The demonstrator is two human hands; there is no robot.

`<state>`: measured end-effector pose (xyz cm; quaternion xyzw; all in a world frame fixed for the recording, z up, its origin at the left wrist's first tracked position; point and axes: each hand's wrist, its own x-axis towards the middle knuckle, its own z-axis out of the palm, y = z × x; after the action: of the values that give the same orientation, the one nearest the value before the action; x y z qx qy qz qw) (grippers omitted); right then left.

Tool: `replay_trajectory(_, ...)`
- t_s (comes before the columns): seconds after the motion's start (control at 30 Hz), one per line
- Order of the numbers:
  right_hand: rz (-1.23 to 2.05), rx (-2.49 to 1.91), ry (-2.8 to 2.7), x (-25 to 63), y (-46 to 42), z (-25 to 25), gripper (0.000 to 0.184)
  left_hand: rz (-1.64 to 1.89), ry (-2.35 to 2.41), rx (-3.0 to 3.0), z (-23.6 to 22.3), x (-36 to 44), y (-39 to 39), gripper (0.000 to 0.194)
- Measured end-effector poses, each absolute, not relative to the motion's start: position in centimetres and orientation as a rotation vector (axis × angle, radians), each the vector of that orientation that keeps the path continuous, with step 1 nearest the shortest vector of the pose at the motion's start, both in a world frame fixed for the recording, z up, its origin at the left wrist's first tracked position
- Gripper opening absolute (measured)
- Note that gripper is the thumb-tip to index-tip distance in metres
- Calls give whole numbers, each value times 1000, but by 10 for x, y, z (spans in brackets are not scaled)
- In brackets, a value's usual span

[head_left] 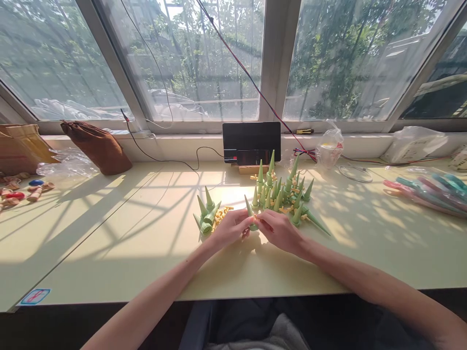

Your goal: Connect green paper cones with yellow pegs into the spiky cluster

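Observation:
A pale green pointed cone point(249, 206) stands upright between my two hands, just above the table. My left hand point(232, 228) is closed around its lower part from the left. On the other side, my right hand point(280, 231) pinches at the cone's base, where a bit of yellow shows; the fingers largely hide this small yellow piece. Behind and to the right is a crowd of green cones point(294, 175), several with yellow pegs sticking out sideways. Left of my hands, more green cones point(209, 199) sit beside a pile of loose yellow pegs point(221, 214).
A black tablet point(251, 141) on a wooden stand faces me under the window. Far left are a brown drawstring bag point(98, 148), a cardboard box point(22, 146) and small wooden pieces point(34, 194). Plastic-wrapped coloured items point(430, 192) lie at the right. Cables run along the back.

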<state>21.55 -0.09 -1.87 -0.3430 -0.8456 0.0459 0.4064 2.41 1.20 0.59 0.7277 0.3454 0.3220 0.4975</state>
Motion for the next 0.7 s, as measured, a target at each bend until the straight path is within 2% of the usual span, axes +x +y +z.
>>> replay_trajectory(0.2, 286, -990, -2041, 218, 5, -20, 18, 882, 1179, 1948, 0, 24, 12, 22)
replay_trajectory(0.33, 360, -1001, -2075, 218, 6, -23, 13, 889, 1324, 2074, -2, 24, 12, 25)
replay_trajectory(0.7, 416, -1051, -2268, 221, 9, -29, 22, 840, 1420, 2083, -1, 22, 11, 25)
